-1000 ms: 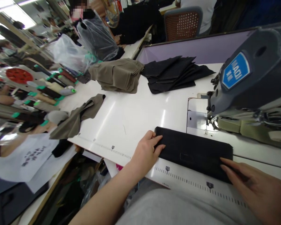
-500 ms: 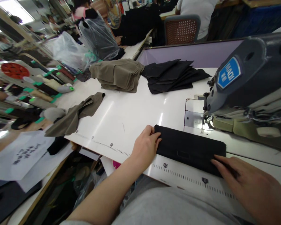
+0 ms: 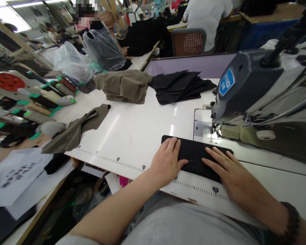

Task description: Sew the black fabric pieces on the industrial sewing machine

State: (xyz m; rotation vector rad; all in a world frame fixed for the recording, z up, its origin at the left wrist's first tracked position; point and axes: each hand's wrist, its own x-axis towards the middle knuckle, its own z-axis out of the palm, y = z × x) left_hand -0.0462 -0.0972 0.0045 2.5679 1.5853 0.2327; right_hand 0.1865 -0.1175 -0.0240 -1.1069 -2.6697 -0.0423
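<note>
A folded black fabric piece (image 3: pixel 193 151) lies flat on the white sewing table (image 3: pixel 142 126), close to its front edge with the printed ruler marks. On the fabric's left end rests my left hand (image 3: pixel 168 158), fingers stretched out and pressing down. My right hand (image 3: pixel 226 170) lies over the right part with its fingers spread. Between the two hands a faint rectangular outline shows on the cloth. Just beyond the fabric stands the sewing machine (image 3: pixel 234 88), its lit needle area (image 3: pixel 215 131) near the cloth but apart from it.
Stacks of brown fabric pieces (image 3: pixel 124 85) and black fabric pieces (image 3: pixel 178 86) lie toward the back. A loose brown piece (image 3: pixel 78 127) hangs over the left edge. Thread spools (image 3: pixel 50 97) and written paper sheets (image 3: pixel 22 170) are at left. Co-workers sit beyond, one by a chair (image 3: pixel 188 42).
My hands have gone from pinching the fabric's two ends to lying flat on top of it. My right hand has moved inward to the left. The whole view has shifted slightly.
</note>
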